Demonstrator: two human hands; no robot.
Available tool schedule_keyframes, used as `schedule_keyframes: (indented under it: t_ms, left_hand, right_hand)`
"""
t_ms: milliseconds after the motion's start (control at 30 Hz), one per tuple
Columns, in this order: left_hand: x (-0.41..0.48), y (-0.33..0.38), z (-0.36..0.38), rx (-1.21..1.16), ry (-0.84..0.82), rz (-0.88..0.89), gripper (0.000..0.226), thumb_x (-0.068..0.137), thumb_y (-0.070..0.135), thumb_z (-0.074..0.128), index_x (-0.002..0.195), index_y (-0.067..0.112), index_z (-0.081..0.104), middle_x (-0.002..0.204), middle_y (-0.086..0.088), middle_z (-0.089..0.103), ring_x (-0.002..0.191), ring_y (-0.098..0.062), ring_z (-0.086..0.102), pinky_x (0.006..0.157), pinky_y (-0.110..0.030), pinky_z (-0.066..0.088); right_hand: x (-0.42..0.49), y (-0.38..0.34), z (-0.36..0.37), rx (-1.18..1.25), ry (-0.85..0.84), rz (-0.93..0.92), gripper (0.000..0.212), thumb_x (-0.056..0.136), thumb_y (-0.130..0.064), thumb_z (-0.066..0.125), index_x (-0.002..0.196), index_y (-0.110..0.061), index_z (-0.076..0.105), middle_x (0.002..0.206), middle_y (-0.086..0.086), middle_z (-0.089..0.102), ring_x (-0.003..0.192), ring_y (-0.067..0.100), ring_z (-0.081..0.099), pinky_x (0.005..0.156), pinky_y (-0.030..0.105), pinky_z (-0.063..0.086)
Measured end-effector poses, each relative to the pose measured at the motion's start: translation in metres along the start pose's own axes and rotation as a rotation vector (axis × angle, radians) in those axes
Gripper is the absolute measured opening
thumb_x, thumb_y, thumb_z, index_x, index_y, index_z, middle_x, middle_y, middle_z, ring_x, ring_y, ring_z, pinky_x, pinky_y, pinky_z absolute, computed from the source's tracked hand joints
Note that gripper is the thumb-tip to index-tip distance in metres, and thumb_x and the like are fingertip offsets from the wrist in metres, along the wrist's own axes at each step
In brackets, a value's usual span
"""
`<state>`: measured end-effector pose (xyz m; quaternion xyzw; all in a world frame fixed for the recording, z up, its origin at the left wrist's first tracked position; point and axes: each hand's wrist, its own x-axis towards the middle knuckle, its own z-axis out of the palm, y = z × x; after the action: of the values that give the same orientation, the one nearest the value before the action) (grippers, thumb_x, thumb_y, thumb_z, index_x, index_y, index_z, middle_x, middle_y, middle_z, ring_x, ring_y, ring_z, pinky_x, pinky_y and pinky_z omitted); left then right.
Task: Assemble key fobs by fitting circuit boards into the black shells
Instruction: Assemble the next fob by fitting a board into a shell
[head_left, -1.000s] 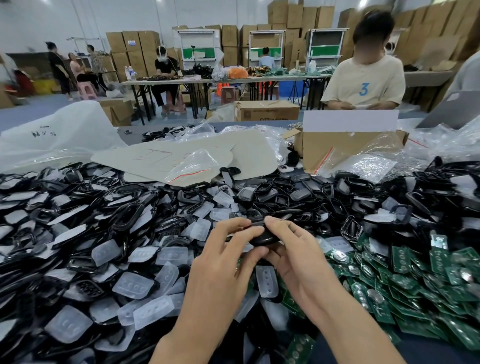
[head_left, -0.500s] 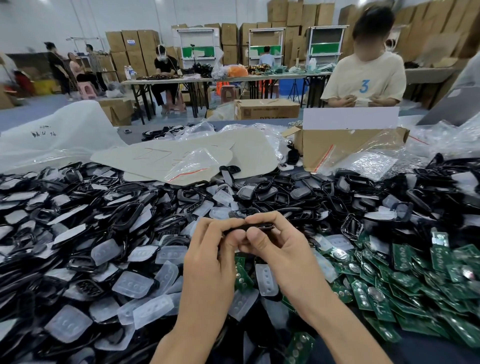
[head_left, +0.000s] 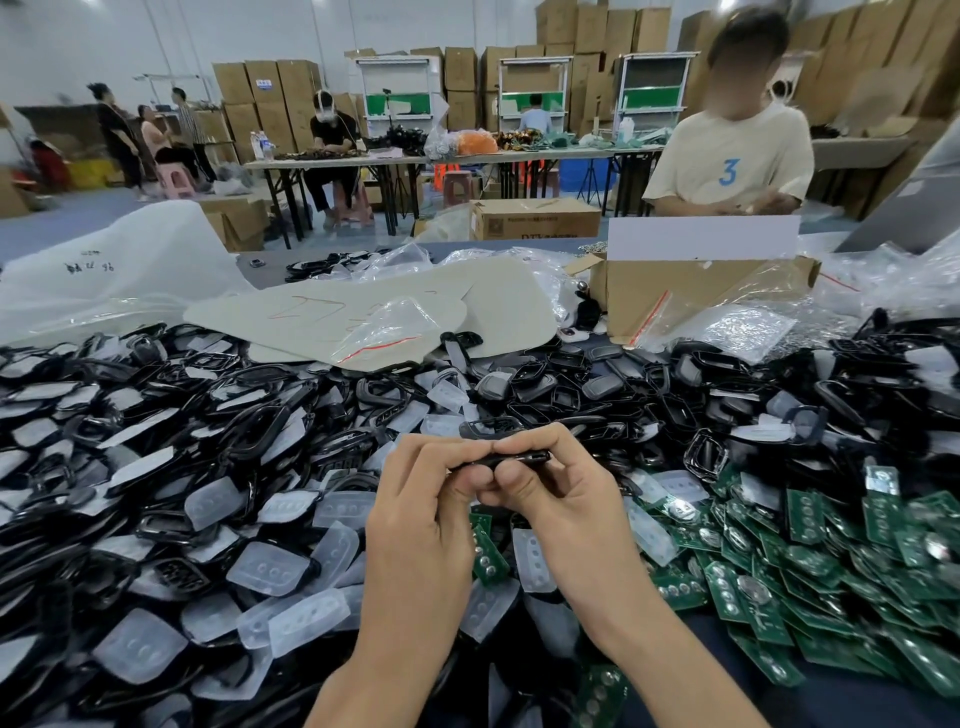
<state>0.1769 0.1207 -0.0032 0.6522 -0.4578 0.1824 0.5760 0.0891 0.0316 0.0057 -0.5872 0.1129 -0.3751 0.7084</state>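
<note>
Both my hands hold one black key fob shell (head_left: 511, 460) edge-on above the pile, at the centre of the view. My left hand (head_left: 426, 499) pinches its left end between thumb and curled fingers. My right hand (head_left: 561, 493) grips its right part, thumb pressed under it. What is inside the shell is hidden. Black shells and frames (head_left: 249, 426) and translucent button pads (head_left: 270, 569) cover the table's left and middle. Green circuit boards (head_left: 810, 551) with round contacts are heaped at the right.
Beige card sheets (head_left: 322, 317) and clear zip bags (head_left: 384, 332) lie behind the pile. An open cardboard box (head_left: 675, 291) stands at the back right. A person in a shirt marked 3 (head_left: 727, 150) sits across the table.
The shell went from lying flat between my fingertips to being held edge-on. Both hands closed in tighter on it and rose slightly.
</note>
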Motion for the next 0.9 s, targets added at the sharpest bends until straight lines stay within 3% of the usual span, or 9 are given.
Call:
schedule_keyframes:
  t_ms: [267,567,767,900]
  left_hand:
    - [-0.0018,0.0012,0.0011,0.019,0.046,-0.001,0.018,0.091,0.004,0.057,0.098,0.016,0.069,0.094,0.009,0.06,0.086,-0.007,0.061,0.072,-0.009,0.044]
    - [-0.0035,-0.0003,0.0024,0.027,0.028,-0.03,0.013,0.1,0.01,0.056,0.104,0.013,0.067,0.099,0.006,0.058,0.092,-0.01,0.06,0.078,-0.011,0.044]
    - [-0.0024,-0.0026,0.0022,0.004,-0.024,-0.061,0.016,0.101,0.026,0.052,0.112,0.026,0.063,0.11,0.013,0.056,0.103,-0.011,0.06,0.084,-0.014,0.046]
    - [-0.0032,-0.0039,0.0046,0.06,-0.044,-0.034,0.021,0.098,0.03,0.056,0.117,0.026,0.066,0.113,0.018,0.054,0.107,-0.013,0.059,0.086,-0.019,0.048]
  right_hand:
    - [-0.0017,-0.0016,0.0017,-0.02,-0.007,0.001,0.006,0.091,-0.003,0.067,0.094,-0.008,0.067,0.074,0.0,0.072,0.072,0.01,0.069,0.072,0.021,0.057]
    - [0.0008,-0.0001,0.0021,0.004,-0.018,-0.008,0.022,0.085,-0.025,0.066,0.104,-0.014,0.067,0.081,0.003,0.074,0.076,0.013,0.071,0.075,0.022,0.057]
    - [0.0004,0.0046,-0.0009,0.019,-0.001,0.006,0.029,0.097,-0.033,0.052,0.118,-0.021,0.069,0.103,0.003,0.075,0.095,0.016,0.073,0.084,0.024,0.057]
    - [0.0002,0.0031,0.0004,0.03,-0.025,0.039,0.03,0.096,-0.04,0.051,0.118,-0.035,0.072,0.115,0.001,0.074,0.105,0.015,0.07,0.087,0.025,0.056]
